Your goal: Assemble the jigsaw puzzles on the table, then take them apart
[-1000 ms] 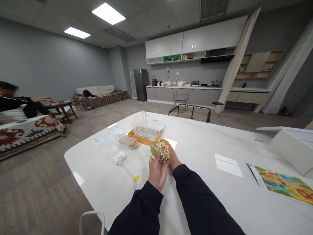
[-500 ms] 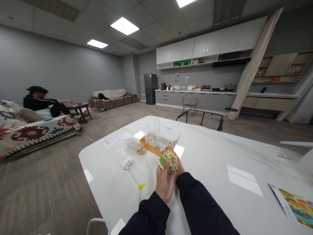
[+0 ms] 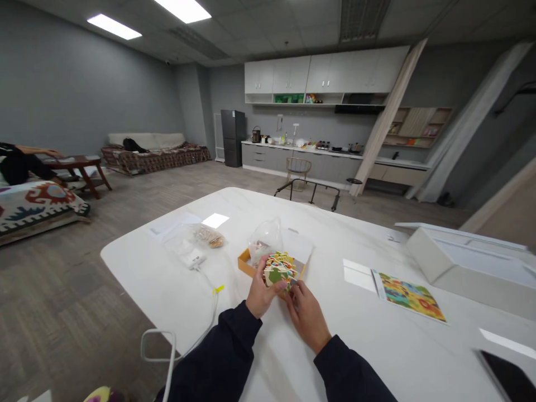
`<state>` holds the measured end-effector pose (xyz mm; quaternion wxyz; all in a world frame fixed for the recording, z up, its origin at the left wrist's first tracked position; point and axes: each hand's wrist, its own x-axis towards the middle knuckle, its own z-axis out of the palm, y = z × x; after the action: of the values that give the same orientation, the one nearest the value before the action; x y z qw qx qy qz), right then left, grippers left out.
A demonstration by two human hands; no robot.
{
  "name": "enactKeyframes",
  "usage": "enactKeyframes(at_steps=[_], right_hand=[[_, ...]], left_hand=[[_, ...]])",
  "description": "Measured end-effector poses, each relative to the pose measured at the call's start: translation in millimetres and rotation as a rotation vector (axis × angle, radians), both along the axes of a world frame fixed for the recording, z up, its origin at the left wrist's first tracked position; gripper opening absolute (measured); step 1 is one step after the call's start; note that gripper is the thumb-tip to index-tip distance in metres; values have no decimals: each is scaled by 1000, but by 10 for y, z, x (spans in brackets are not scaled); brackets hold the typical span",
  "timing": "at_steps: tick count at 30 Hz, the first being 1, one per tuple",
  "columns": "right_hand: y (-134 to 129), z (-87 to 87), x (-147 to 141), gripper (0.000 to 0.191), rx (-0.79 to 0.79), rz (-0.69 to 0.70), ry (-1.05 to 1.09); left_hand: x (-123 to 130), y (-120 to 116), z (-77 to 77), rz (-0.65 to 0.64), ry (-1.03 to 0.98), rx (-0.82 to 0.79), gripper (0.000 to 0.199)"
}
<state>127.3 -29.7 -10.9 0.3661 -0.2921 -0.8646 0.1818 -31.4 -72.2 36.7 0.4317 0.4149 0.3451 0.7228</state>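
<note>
A thick stack of colourful jigsaw puzzle pieces (image 3: 280, 270) is in my left hand (image 3: 260, 295), whose thumb lies across the near face. My right hand (image 3: 309, 319) has its fingers closed at the stack's lower right edge, pinching pieces there; its fingertips are partly hidden. Just behind the stack, an open orange-edged box (image 3: 244, 262) rests on the white table (image 3: 326, 346). A clear plastic bag (image 3: 268, 237) stands in the box, its contents mostly covered by my left hand and the stack.
Farther left lie a bag of more pieces (image 3: 210, 237) and a white power strip (image 3: 194, 258) with its cable. On the right are a colourful picture sheet (image 3: 410, 296), a phone (image 3: 508, 377) and a large white box (image 3: 473, 268). A person sits at far left, partly cut off.
My view has swung right. My right hand has moved from behind the stack to its lower right edge, and the stack is turned in my left hand.
</note>
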Motion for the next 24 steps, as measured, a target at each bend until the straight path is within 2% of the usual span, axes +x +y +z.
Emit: enactKeyframes(at_steps=[3, 6, 10, 13, 17, 20, 22, 24], right_hand=[[-229, 43, 300, 18, -27, -8, 40], [-340, 113, 495, 19, -53, 21, 93], [-355, 179, 588, 13, -51, 19, 147], [-325, 153, 589, 20, -54, 17, 179], [-270, 32, 601, 22, -70, -67, 182], [-241, -22, 620, 23, -76, -99, 162], [-239, -11, 626, 21, -93, -67, 181], [-254, 25, 627, 15, -113, -33, 223]], left_hand=[[164, -144, -22, -72, 94, -23, 83], [352, -275, -50, -64, 136, -61, 77], [542, -387, -37, 23, 163, -98, 76], [681, -420, 76, 38, 172, -131, 77], [875, -315, 290, 94, 195, -161, 74], [905, -114, 354, 130, 240, -217, 70], [844, 19, 338, 163, 360, -240, 70], [740, 110, 302, 228, 591, -243, 69]])
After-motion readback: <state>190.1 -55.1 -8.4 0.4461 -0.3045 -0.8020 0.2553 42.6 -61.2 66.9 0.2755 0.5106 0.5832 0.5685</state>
